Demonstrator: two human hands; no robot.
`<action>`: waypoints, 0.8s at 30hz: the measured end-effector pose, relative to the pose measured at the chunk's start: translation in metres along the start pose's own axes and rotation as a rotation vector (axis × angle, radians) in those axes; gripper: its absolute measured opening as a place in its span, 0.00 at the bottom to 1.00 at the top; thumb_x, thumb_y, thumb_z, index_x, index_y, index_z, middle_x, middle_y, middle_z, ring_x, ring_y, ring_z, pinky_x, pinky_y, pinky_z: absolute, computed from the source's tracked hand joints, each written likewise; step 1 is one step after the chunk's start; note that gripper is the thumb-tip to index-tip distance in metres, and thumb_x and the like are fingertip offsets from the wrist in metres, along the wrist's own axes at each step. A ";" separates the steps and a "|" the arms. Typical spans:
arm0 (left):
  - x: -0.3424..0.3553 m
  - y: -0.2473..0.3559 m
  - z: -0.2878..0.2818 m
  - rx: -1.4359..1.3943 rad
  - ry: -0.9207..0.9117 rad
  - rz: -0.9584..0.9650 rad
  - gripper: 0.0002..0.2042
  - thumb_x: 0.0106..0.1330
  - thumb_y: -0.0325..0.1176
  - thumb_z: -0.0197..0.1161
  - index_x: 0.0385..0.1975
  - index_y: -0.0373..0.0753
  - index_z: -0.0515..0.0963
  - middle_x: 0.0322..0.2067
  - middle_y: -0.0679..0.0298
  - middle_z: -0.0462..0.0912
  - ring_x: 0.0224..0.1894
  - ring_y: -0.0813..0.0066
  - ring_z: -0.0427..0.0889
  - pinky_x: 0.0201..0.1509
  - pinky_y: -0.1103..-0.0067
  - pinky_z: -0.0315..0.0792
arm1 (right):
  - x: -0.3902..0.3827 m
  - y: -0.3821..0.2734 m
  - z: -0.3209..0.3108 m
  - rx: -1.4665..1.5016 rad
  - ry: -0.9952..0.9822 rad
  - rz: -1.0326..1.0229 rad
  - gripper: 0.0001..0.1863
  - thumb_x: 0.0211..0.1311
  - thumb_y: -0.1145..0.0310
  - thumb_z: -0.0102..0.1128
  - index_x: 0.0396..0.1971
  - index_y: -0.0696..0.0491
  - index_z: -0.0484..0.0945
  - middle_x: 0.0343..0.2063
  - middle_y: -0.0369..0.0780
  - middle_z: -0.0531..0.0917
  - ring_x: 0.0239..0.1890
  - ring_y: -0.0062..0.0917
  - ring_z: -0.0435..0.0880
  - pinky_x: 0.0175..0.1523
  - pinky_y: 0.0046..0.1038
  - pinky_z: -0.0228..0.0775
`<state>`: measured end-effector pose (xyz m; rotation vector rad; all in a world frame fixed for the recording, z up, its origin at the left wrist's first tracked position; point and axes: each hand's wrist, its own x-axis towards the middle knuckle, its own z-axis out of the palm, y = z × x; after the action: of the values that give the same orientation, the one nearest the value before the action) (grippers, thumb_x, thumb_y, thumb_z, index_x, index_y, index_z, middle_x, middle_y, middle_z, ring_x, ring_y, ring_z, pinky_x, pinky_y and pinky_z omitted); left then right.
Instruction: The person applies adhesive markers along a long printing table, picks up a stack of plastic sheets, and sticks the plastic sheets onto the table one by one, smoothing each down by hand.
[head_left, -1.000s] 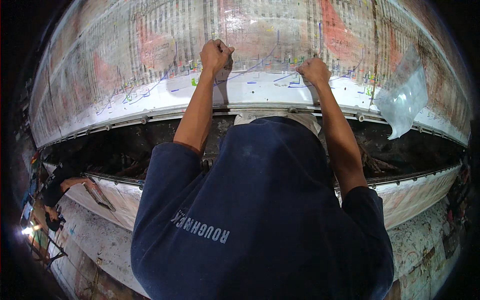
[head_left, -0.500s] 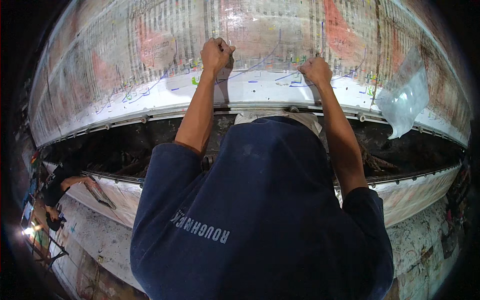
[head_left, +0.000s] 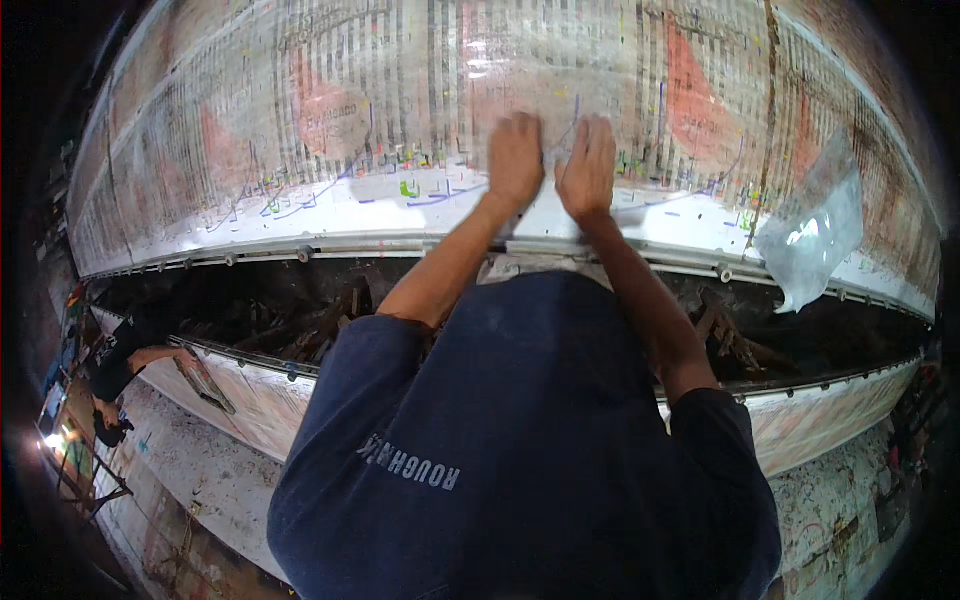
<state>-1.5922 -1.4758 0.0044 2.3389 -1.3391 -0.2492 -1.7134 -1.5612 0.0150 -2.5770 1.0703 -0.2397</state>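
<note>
Both hands are close together over the long, stained table surface (head_left: 420, 215), which carries dark stripes, reddish patches and small coloured pen marks. My left hand (head_left: 515, 165) lies palm down on it, fingers forward and a little blurred, with nothing seen in it. Just to its right, my right hand (head_left: 588, 170) has its fingers stretched out and its palm turned partly toward the left hand. Blue pen lines run beside and under both hands. Whether a thin clear film lies beneath them I cannot tell.
A translucent plastic sheet (head_left: 815, 235) hangs over the table's front edge at the right. Along that edge runs a metal rail (head_left: 400, 243) with round knobs. Behind a dark gap, a second long table (head_left: 830, 405) stands nearer me. At far left a co-worker (head_left: 115, 370) leans over it.
Both hands have come together toward the middle and lower on the surface. The fingers, curled before, are now straighter. My view has shifted slightly.
</note>
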 end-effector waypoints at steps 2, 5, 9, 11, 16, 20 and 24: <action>0.013 0.016 0.004 -0.083 -0.011 0.057 0.24 0.59 0.32 0.59 0.58 0.42 0.72 0.59 0.50 0.69 0.61 0.47 0.67 0.63 0.55 0.61 | -0.008 0.000 0.009 -0.140 -0.037 -0.152 0.37 0.57 0.66 0.61 0.66 0.65 0.63 0.68 0.56 0.61 0.73 0.48 0.56 0.75 0.49 0.45; 0.065 0.002 0.004 -0.049 0.032 0.052 0.25 0.64 0.38 0.58 0.63 0.51 0.71 0.64 0.51 0.65 0.68 0.46 0.59 0.70 0.50 0.52 | -0.006 0.000 0.004 -0.023 -0.178 -0.130 0.42 0.57 0.60 0.63 0.68 0.67 0.59 0.72 0.55 0.56 0.76 0.47 0.50 0.76 0.47 0.44; 0.124 -0.017 -0.001 0.081 0.032 -0.011 0.27 0.68 0.47 0.54 0.68 0.58 0.66 0.73 0.51 0.55 0.75 0.45 0.47 0.72 0.41 0.40 | -0.003 -0.008 -0.004 -0.073 -0.255 -0.111 0.45 0.56 0.55 0.65 0.68 0.66 0.60 0.72 0.54 0.55 0.75 0.45 0.51 0.75 0.49 0.43; 0.130 -0.017 0.005 0.114 0.009 -0.022 0.30 0.68 0.51 0.53 0.71 0.60 0.61 0.76 0.52 0.47 0.77 0.45 0.42 0.72 0.38 0.35 | -0.002 -0.007 -0.002 -0.108 -0.292 -0.088 0.46 0.56 0.53 0.64 0.68 0.66 0.59 0.73 0.53 0.54 0.75 0.45 0.51 0.75 0.50 0.43; 0.135 -0.014 0.002 0.129 -0.094 -0.074 0.32 0.68 0.52 0.52 0.73 0.64 0.57 0.77 0.54 0.42 0.78 0.48 0.39 0.73 0.38 0.33 | 0.000 -0.010 -0.003 -0.109 -0.362 -0.068 0.45 0.60 0.49 0.60 0.68 0.66 0.58 0.73 0.55 0.53 0.76 0.46 0.49 0.75 0.51 0.42; 0.133 -0.014 -0.002 0.127 -0.065 -0.062 0.32 0.68 0.52 0.51 0.73 0.64 0.56 0.77 0.55 0.42 0.78 0.49 0.38 0.73 0.39 0.34 | 0.001 -0.014 -0.015 -0.044 -0.327 -0.091 0.45 0.58 0.54 0.64 0.69 0.65 0.57 0.72 0.56 0.53 0.75 0.49 0.49 0.75 0.51 0.42; 0.129 -0.007 -0.002 0.149 -0.019 -0.035 0.30 0.70 0.51 0.49 0.74 0.65 0.55 0.77 0.54 0.41 0.78 0.48 0.37 0.74 0.39 0.33 | 0.002 0.038 -0.045 0.446 -0.225 -0.288 0.37 0.54 0.72 0.68 0.66 0.58 0.67 0.69 0.54 0.64 0.72 0.49 0.59 0.74 0.45 0.51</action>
<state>-1.5196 -1.5824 0.0107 2.4898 -1.3693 -0.1884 -1.7492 -1.5989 0.0423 -2.2722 0.4955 -0.2216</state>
